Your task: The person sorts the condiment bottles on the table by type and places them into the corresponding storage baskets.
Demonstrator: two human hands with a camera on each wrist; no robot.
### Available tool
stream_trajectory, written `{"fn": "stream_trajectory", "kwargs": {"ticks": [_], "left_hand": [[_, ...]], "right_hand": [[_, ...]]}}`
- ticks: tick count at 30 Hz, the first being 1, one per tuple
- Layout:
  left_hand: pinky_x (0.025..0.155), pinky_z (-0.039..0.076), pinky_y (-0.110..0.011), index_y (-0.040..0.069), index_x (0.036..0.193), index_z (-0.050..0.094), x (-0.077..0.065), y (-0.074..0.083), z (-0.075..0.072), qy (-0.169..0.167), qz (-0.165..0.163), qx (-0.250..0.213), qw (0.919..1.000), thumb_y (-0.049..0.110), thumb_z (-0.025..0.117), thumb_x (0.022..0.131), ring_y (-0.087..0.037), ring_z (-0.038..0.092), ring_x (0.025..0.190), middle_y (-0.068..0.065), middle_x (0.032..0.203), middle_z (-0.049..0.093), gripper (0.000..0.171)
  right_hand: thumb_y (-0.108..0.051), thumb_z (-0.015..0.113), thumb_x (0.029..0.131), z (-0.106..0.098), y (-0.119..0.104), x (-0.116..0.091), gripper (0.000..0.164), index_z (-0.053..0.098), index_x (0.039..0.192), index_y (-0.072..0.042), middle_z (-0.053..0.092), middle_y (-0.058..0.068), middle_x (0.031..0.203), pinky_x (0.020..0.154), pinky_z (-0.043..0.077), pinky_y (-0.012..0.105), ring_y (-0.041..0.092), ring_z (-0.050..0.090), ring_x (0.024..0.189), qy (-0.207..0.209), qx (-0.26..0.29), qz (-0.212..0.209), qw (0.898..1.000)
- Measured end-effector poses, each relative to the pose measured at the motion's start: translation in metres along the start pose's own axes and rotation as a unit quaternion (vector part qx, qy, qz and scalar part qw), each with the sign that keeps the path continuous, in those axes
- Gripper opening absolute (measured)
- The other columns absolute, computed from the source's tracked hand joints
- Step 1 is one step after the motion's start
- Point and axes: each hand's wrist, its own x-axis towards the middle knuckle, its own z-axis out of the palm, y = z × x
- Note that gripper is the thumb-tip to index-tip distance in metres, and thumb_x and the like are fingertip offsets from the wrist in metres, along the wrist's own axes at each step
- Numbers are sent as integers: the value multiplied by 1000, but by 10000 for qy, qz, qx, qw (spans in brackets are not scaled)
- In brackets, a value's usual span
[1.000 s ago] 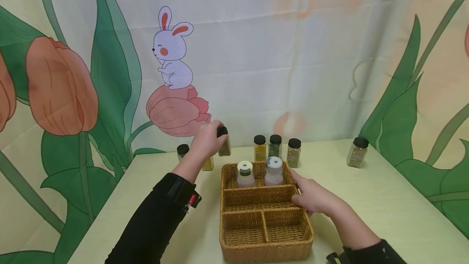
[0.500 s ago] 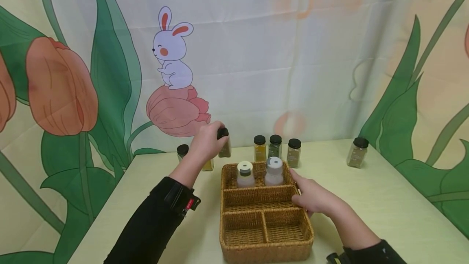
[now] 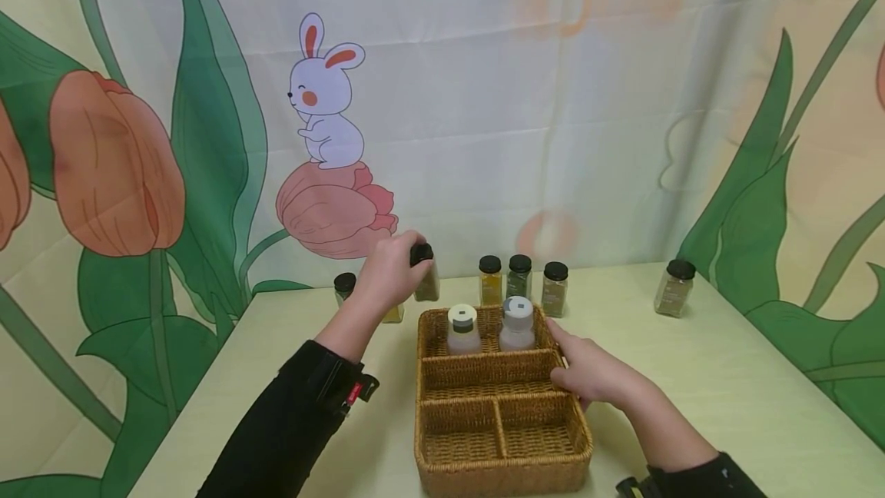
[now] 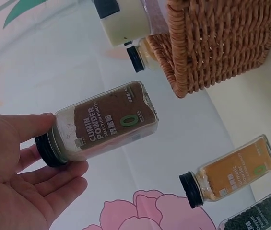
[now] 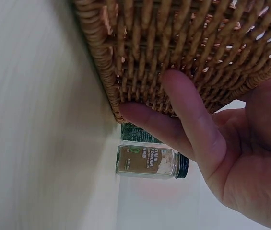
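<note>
My left hand (image 3: 390, 271) pinches a spice jar (image 4: 109, 120) by its black lid, thumb on one side and fingers on the other. Its brown label reads cumin powder, and the jar is raised behind the basket's back left corner. My right hand (image 3: 598, 369) holds the right side of a wicker basket (image 3: 505, 475). In the right wrist view two fingers (image 5: 193, 108) lie along the woven outer wall; the thumb is over the rim in the head view. Two white-capped bottles, one with a cream top (image 3: 462, 317) and one greyish (image 3: 517, 312), stand in the back compartment.
Behind the basket stand several black-lidded jars: yellow (image 3: 491, 283), dark green (image 3: 519, 279) and brown (image 3: 555, 290). Another brown jar (image 3: 674, 289) is far right. Two more, one dark-lidded (image 3: 344, 283) and one yellow (image 3: 394, 312), are partly behind my left arm. A printed curtain (image 3: 442, 98) backs the table.
My left hand has brought the cumin jar slightly right and down toward the basket. The right hand and the basket have stayed in place.
</note>
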Motion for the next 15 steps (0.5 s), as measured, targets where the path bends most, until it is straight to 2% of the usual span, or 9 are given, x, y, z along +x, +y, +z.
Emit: {"fn": "stream_trajectory", "kwargs": {"ticks": [15], "left_hand": [[73, 57, -39, 17, 116, 64, -10, 9, -7, 84, 245, 2, 9997, 29, 68, 90, -23, 66, 96, -4, 105, 69, 29]], "right_hand": [[0, 54, 84, 1, 3, 1, 90, 5, 157, -15, 48, 33, 136, 44, 52, 44, 24, 60, 48, 67, -36, 46, 10000]]}}
